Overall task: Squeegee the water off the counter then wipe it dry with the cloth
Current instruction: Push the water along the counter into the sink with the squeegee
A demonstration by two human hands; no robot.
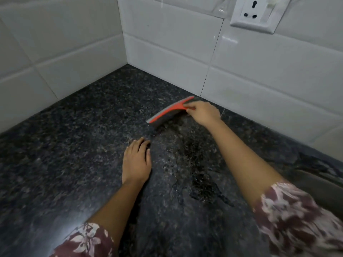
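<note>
Squeegee set at the far end of the puddle, near the back wall

Head view: your right hand (203, 113) is clamped on the red squeegee (169, 113) handle, blade down on the desk (65, 145) behind the water (193, 164), likely so a pull toward you drags it off; your left hand (136, 164) lies flat and empty, fingers together, beside the wet patch, probably bracing; no cloth in view

counter (74, 145): dark speckled polished stone, glossy wet film of water (194, 173) centre-right | squeegee (167, 113): red-orange smooth plastic, matt grey rubbery blade | wall tiles (259, 75): white glazed, shiny | socket plate (257, 13): white glossy plastic, far right | sleeves (297, 219): floral printed cloth, matt
</note>
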